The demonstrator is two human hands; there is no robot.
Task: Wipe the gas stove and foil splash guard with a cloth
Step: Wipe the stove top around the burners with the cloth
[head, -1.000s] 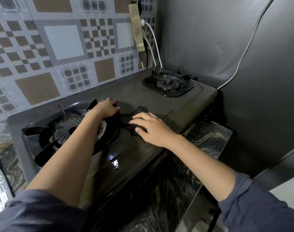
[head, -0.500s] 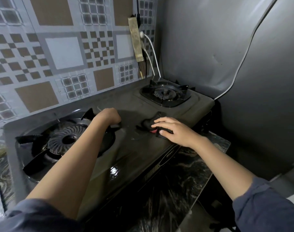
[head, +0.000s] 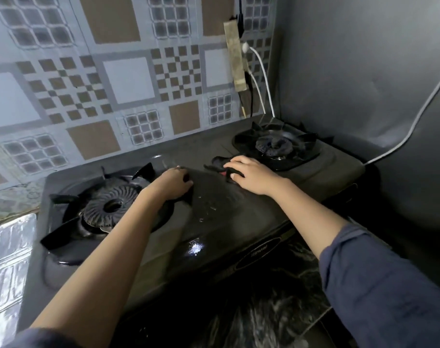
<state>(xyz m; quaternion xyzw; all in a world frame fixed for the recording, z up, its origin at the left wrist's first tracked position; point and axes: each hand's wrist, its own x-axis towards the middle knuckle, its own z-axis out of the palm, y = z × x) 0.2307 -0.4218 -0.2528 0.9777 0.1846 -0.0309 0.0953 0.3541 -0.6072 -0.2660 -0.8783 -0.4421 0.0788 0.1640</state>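
Cloth (head: 219, 162) — pressed on gas stove (head: 229, 222) under right hand (head: 254, 175).

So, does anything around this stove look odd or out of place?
Yes. A power strip hangs on the tiled wall just behind the stove, and its white cable trails down beside the right burner, seemingly close to where flames would be. Small wet specks also dot the stove top.
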